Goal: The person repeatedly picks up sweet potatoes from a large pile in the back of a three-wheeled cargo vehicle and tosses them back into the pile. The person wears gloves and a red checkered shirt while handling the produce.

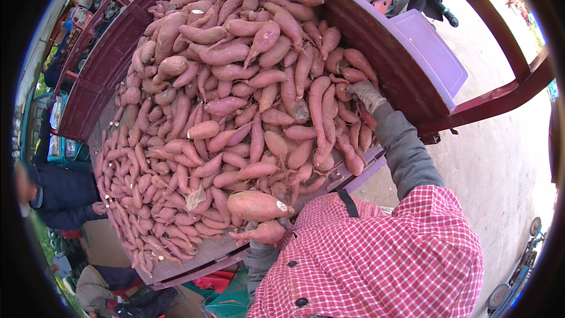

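A large heap of pink sweet potatoes [229,97] lies in the maroon cargo bed [95,84] of a vehicle before me. My left hand [252,225] is at the near edge of the bed, mostly hidden. Its dark fingertips show around a big sweet potato [254,206] with a pale cut end, and a smaller tapered sweet potato [264,232] sits just below it. At the heap's right side, my gloved right hand [368,92] reaches in by the side wall and touches a sweet potato [343,92]. Its fingertips are partly hidden among the roots.
The bed's near edge [207,267] runs beside my body. A maroon metal rail [490,97] and a lilac panel [428,48] stand at the right. On the left, a person in dark clothing [66,190] has a hand at the heap. Another person [95,289] is lower left.
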Available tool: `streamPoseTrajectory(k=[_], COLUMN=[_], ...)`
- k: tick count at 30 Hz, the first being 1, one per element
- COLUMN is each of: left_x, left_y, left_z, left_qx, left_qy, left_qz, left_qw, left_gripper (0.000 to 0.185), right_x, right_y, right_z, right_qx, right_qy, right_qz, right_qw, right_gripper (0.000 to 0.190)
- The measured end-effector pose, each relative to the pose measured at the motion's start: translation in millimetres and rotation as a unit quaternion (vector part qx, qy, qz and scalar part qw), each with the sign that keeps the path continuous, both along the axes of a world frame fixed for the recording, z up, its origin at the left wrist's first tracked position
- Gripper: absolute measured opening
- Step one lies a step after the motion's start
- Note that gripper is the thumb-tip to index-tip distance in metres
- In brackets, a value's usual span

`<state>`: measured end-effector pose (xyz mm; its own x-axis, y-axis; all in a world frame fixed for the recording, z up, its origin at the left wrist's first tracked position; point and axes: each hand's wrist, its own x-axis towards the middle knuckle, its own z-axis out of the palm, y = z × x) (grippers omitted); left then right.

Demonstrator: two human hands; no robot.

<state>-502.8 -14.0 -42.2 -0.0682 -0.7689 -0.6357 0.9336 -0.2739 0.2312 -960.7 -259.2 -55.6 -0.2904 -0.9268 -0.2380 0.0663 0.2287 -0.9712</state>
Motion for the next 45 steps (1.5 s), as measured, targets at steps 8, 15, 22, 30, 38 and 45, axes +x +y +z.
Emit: streamPoseTrajectory(k=[8, 15, 22, 30, 38, 45], left_x=[-5, 16, 133, 202, 223, 187], left_y=[-3, 18, 141, 325, 473, 320], left_z=[33, 87, 91, 126, -8, 76], left_qx=[-0.043, -0.033, -0.281, 0.005, 0.178, -0.111], left_qy=[-0.054, -0.116, -0.065, -0.183, -0.140, -0.182], left_qz=[0.008, 0.129, 0.311, 0.557, 0.590, 0.366], left_qw=[0.998, 0.984, 0.906, 0.810, 0.775, 0.906], left_gripper=[0.122, 0.119, 0.150, 0.150, 0.059, 0.085], right_x=[62, 274, 474, 600, 597, 566], right_y=[73, 147, 254, 387, 390, 385], right_z=[136, 189, 187, 162, 161, 121], right_qx=[-0.032, -0.192, -0.386, -0.390, -0.194, -0.382], right_qy=[-0.054, 0.193, 0.134, -0.028, 0.006, 0.097], right_qz=[0.116, 0.541, 0.676, 0.764, 0.832, 0.752], right_qw=[0.991, 0.796, 0.613, 0.514, 0.519, 0.528], right_gripper=[0.021, 0.026, 0.023, 0.024, 0.022, 0.019])
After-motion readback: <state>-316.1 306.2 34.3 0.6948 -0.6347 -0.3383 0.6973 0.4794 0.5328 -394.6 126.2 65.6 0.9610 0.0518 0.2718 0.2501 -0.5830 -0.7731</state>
